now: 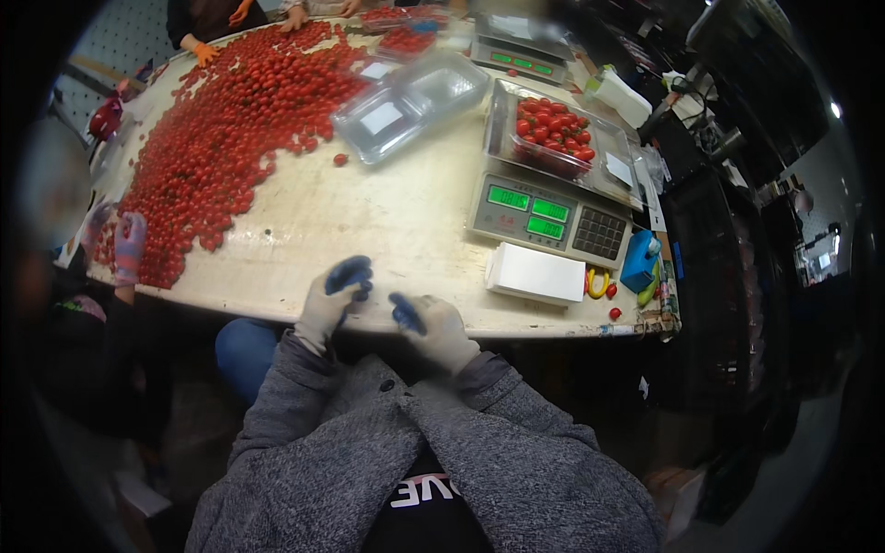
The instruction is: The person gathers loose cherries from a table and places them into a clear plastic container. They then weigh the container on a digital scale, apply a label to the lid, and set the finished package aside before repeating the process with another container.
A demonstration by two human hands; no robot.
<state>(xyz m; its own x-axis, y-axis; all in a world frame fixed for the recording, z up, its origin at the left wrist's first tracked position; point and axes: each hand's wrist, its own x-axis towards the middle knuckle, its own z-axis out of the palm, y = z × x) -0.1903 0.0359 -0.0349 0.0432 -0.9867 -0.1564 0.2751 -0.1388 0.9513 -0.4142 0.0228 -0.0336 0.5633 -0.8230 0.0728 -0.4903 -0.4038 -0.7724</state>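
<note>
My left hand (337, 297), in a white work glove with a blue coated palm, is raised at the table's near edge, fingers curled and apart, holding nothing. Close to its right, my right hand (432, 323) wears the same kind of glove and is also empty, fingers loosely bent. Beyond them lies a large spread of cherry tomatoes (228, 148). An open clear plastic clamshell box (415, 100) lies on the table past my hands. Another clamshell (608, 148) sits on a digital scale (532, 207), its near-left half filled with cherry tomatoes (553, 131).
A white carton (536, 274) stands before the scale, beside a blue object (639, 259) and loose tomatoes. A second scale (522, 59) and filled boxes (406, 41) are at the far side. Co-workers' gloved hands (130, 242) touch the pile at left and far left (205, 53).
</note>
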